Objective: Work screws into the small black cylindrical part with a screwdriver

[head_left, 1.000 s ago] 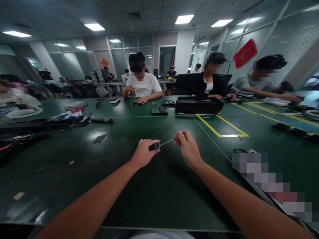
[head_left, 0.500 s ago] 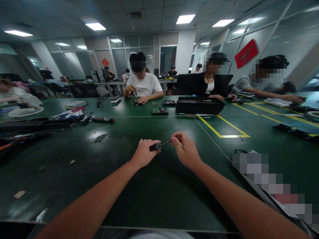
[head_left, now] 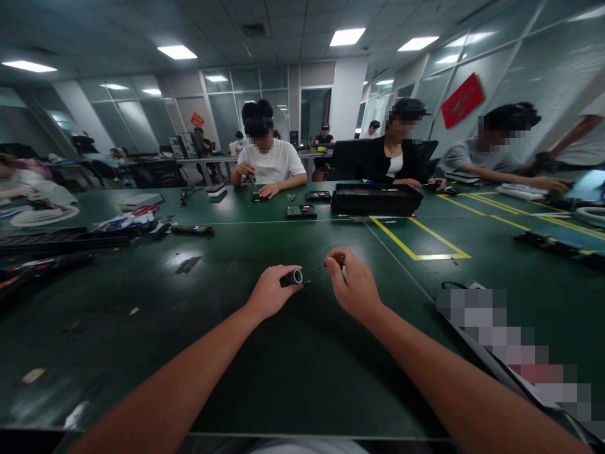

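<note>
My left hand [head_left: 270,291] is wrapped round a black cylinder [head_left: 291,277], whose round end with a light rim faces right. In my right hand [head_left: 350,284] a thin screwdriver [head_left: 317,268] is pinched; its shaft points left toward the cylinder, with its tip apart from it. A small dark piece [head_left: 307,283] shows just below the tip, beside the cylinder's end; whether it touches anything is too small to tell. Both hands are above the green table [head_left: 293,372].
A long black case [head_left: 377,200] and opened devices [head_left: 301,211] lie across the table, before a person in white [head_left: 274,165]. Tools and scissors [head_left: 145,210] are at the left. Yellow tape [head_left: 442,257] marks the right; a sheet [head_left: 515,359] lies nearer.
The screwdriver's tip has come away from the cylinder's end. That end now looks hollow, and a small dark piece has appeared below it.
</note>
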Action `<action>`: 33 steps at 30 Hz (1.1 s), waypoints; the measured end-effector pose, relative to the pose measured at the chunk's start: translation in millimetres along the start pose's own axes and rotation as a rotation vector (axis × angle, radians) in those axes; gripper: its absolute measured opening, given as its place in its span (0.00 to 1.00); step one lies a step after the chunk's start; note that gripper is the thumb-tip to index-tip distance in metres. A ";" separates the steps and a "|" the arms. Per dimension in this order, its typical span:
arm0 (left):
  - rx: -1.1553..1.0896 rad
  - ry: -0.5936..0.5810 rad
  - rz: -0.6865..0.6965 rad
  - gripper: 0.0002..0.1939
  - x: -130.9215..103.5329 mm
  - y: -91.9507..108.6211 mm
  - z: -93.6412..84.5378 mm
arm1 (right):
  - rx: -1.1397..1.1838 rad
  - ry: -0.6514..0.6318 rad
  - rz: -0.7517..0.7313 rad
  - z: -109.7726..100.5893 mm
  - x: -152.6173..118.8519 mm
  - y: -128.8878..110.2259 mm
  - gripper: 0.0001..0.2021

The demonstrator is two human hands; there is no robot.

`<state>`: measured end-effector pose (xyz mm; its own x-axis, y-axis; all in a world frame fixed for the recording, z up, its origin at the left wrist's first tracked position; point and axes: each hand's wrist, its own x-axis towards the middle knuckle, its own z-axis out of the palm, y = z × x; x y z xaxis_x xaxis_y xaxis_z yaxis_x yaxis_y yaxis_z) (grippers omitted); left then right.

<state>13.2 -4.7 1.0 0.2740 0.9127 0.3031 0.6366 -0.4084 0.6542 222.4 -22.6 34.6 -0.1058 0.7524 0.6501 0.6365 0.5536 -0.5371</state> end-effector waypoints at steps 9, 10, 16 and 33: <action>-0.177 0.118 -0.074 0.19 2.1 1.0 -2.1 | 0.109 0.111 0.084 0.4 0.9 3.9 0.13; -0.213 0.118 -0.086 0.20 2.9 0.6 -2.7 | 0.110 0.103 0.085 0.6 0.8 4.3 0.13; -0.200 0.065 -0.176 0.19 6.3 14.1 -11.3 | 0.109 0.082 0.110 1.7 -0.1 6.3 0.14; 0.368 -0.185 -0.118 0.21 35.8 29.4 28.9 | 0.115 0.081 0.121 4.2 0.0 9.3 0.13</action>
<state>62.6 16.3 11.1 0.2871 0.9537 0.0897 0.8771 -0.2994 0.3755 225.1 -15.9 27.4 0.0305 0.7873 0.6158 0.5490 0.5016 -0.6686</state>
